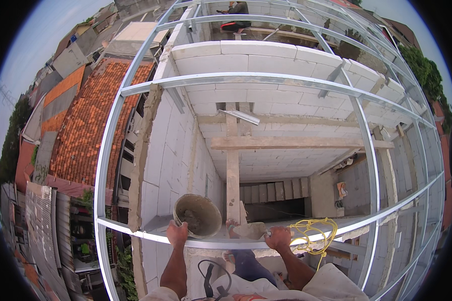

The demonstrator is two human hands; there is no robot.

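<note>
Bucket: left hand [178, 234] has its fingers curled at the near rim of the round grey mortar-smeared bucket [198, 215]. Can't tell what carries its weight; if that grip slips, I reckon it could tip.
Trowel: right hand [277, 238] looks wrapped round the handle of the flat grey metal trowel [251, 230], blade pointing left. It's just over the drop, so a loose grip could send it down.
Rope: thin yellow coiled rope [320, 232] hangs over the shiny silver steel beam [211, 244], right beside that hand. Loops like that could snag a wrist, imo.
Footing: a bare foot [232, 227] is by the near end of the narrow brown wooden plank [232, 175]. Wet mortar there could mean a slip.
Stairwell: grey concrete stairs [273, 191] sit far below, beside a dark gap. Nasty edge, no guard that I can see.
Room: sideways space is mostly air; farther on, a wide brown crossing board [296, 143], then the white block wall [266, 62].
</note>
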